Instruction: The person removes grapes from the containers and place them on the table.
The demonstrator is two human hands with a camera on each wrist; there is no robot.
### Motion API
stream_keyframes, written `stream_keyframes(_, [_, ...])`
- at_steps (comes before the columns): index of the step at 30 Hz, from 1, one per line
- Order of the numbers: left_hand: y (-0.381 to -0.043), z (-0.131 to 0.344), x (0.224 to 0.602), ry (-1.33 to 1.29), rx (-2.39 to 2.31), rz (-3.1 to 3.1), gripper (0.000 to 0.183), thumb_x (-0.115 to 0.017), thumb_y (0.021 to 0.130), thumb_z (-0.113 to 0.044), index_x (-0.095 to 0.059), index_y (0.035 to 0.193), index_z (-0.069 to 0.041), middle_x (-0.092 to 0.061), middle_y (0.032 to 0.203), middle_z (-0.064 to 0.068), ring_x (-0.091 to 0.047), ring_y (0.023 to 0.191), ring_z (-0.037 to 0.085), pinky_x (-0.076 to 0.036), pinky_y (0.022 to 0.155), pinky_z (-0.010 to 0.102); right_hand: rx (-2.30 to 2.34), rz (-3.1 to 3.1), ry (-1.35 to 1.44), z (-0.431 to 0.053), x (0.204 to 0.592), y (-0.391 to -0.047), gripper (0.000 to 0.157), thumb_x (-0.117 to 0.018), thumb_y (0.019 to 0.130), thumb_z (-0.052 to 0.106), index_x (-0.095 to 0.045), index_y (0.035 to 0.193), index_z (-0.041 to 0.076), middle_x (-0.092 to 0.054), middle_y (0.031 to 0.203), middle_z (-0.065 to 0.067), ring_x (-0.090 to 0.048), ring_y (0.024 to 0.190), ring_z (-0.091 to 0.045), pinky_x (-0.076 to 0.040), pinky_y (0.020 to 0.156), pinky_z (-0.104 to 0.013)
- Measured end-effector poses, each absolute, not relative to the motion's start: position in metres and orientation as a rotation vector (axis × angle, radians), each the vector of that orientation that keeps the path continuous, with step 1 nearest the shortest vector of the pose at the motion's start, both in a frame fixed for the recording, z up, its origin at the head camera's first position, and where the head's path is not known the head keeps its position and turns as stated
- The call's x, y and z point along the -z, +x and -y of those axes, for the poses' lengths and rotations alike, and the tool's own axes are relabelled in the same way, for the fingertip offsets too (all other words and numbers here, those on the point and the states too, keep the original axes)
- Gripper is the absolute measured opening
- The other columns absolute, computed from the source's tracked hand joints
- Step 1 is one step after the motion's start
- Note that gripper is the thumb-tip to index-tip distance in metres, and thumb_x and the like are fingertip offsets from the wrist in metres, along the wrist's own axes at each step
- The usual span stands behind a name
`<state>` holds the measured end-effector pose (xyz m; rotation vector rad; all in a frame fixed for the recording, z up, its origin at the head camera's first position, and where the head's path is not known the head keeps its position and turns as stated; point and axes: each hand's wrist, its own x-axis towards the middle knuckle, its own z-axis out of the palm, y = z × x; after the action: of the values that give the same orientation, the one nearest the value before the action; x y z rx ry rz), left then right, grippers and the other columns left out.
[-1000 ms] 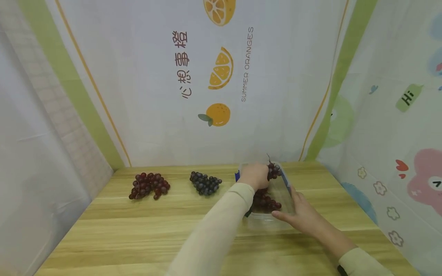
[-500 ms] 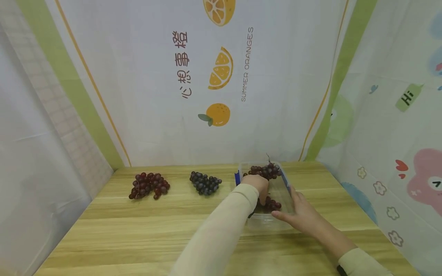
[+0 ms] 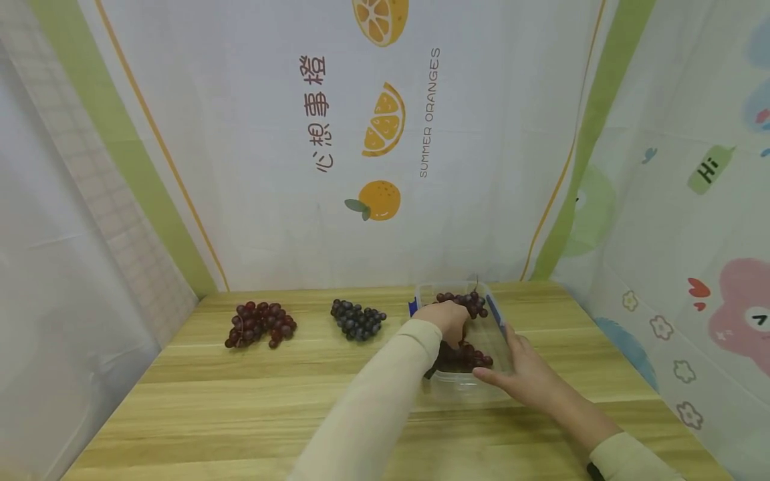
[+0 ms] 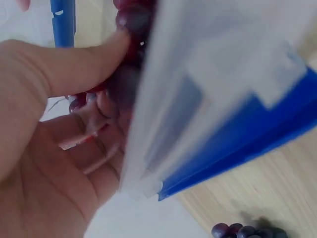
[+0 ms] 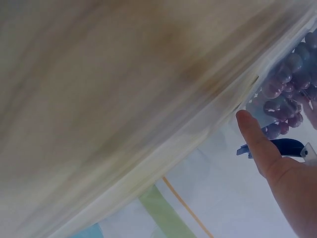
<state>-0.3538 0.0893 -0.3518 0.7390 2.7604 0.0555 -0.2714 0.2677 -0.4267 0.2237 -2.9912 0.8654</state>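
Note:
A clear plastic box (image 3: 464, 379) with blue side clips stands at the right of the table. My left hand (image 3: 445, 319) reaches inside it and holds red grapes (image 4: 133, 20) between thumb and curled fingers; the box wall hides part of the grip. One dark red bunch (image 3: 472, 304) lies at the box's far end, its stem sticking up. Another red bunch (image 3: 475, 357) lies at the near end, partly behind the left hand. My right hand (image 3: 532, 374) rests against the box's near right corner, thumb at the front and fingers along the side.
Left of the box, a black grape bunch (image 3: 359, 321) lies on the wooden table (image 3: 252, 414). Farther left is a red grape bunch (image 3: 259, 324). A printed white curtain (image 3: 265, 234) stands behind the table, with more sheets at both sides.
My left hand has moved from the box's far part toward its middle. The far bunch came into fuller view, then shifted slightly right and nearer. The right hand keeps its place.

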Motion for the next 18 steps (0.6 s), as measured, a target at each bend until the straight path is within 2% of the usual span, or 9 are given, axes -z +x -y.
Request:
stream_keyframes(1, [-0.3527,-0.0877,0.3502,0.745,-0.067,-2.757,0.019,-0.069,0.091,-0.013,-0.073,0.105,-0.025,-0.069,0.103,-0.01,-0.06,0.082,0.01,-0.05,0.067,0.028,-0.865,2.994,0.221,-0.2675,0.4268,-0.2714,0.12,-0.061,0.082,0.07,0.003,0.156,0.0,-0.014,0.157,-0.036,-0.022,0.142,-0.055,-0.031,0.106,-0.069])
stream_keyframes(4, [-0.354,-0.0847,0.3488,0.752,-0.088,-2.75,0.019,-0.06,0.094,-0.01,-0.072,0.086,-0.022,-0.063,0.081,-0.009,-0.049,0.065,0.011,-0.042,0.056,0.027,-0.868,2.993,0.219,-0.2671,0.4272,-0.2715,0.121,-0.06,0.082,0.071,0.003,0.156,0.0,-0.014,0.157,-0.036,-0.021,0.142,-0.055,-0.03,0.107,-0.069])
stream_keyframes(8, [-0.3604,-0.0826,0.3513,0.792,-0.087,-2.742,0.033,-0.058,0.094,-0.013,-0.051,0.062,-0.019,-0.04,0.062,-0.004,-0.033,0.054,0.012,-0.033,0.049,0.028,-0.86,2.984,0.226,-0.2669,0.4272,-0.2716,0.121,-0.06,0.082,0.071,0.002,0.156,-0.001,-0.014,0.157,-0.036,-0.021,0.142,-0.055,-0.029,0.107,-0.069])
stream_keyframes(13, [-0.3602,-0.0792,0.3511,0.833,-0.09,-2.758,0.032,-0.062,0.094,-0.019,-0.049,0.065,-0.018,-0.044,0.063,-0.004,-0.038,0.055,0.012,-0.037,0.051,0.028,-0.863,2.983,0.239,-0.2666,0.4273,-0.2721,0.119,-0.061,0.083,0.069,0.002,0.156,-0.001,-0.013,0.157,-0.036,-0.021,0.142,-0.056,-0.029,0.107,-0.069])
stream_keyframes(18, [-0.3618,-0.0786,0.3514,0.872,-0.079,-2.76,0.031,-0.062,0.093,-0.016,-0.05,0.065,-0.017,-0.045,0.063,-0.004,-0.039,0.055,0.012,-0.038,0.051,0.027,-0.875,2.985,0.232,-0.2672,0.4281,-0.2728,0.12,-0.061,0.083,0.068,0.004,0.156,0.0,-0.014,0.156,-0.036,-0.023,0.141,-0.056,-0.03,0.107,-0.069])
